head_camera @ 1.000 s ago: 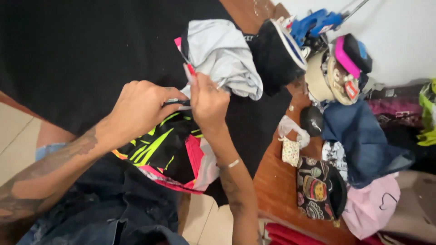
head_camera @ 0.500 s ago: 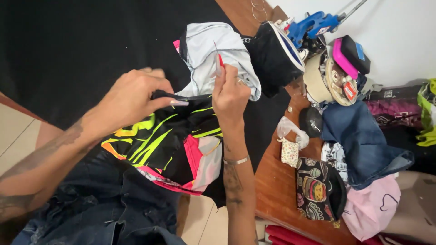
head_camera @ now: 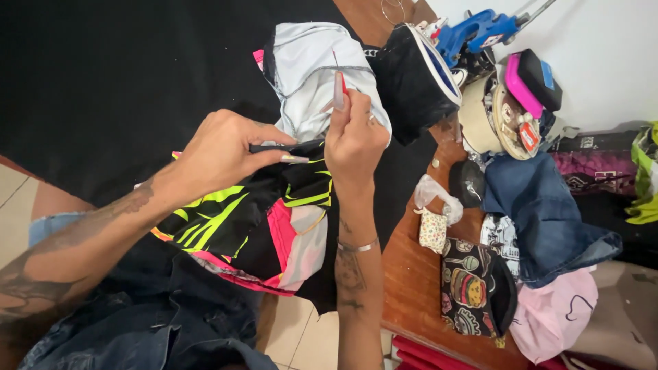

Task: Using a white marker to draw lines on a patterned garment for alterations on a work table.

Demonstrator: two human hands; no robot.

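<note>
My left hand (head_camera: pixel 223 151) pinches the black edge of a patterned garment (head_camera: pixel 253 219), black with neon yellow, pink and white panels, which hangs off the table towards my lap. My right hand (head_camera: pixel 355 133) grips a thin red-handled tool (head_camera: pixel 338 85), probably a seam ripper, pointing up over the garment's light grey part (head_camera: pixel 308 75). The two hands are close together at the seam where the black edge meets the grey cloth.
A black cloth (head_camera: pixel 103 82) covers the wooden table (head_camera: pixel 411 288). To the right lie a black cap (head_camera: pixel 411 82), a blue tool (head_camera: pixel 480 31), a round tin with sewing bits (head_camera: pixel 493 116), denim (head_camera: pixel 541 219), a patterned pouch (head_camera: pixel 473 288), pink fabric (head_camera: pixel 552 315) and a small bag (head_camera: pixel 433 229).
My right hand has risen along the seam with the red tool, from the black edge up onto the grey cloth. My left hand has shifted its grip slightly right on the black edge.
</note>
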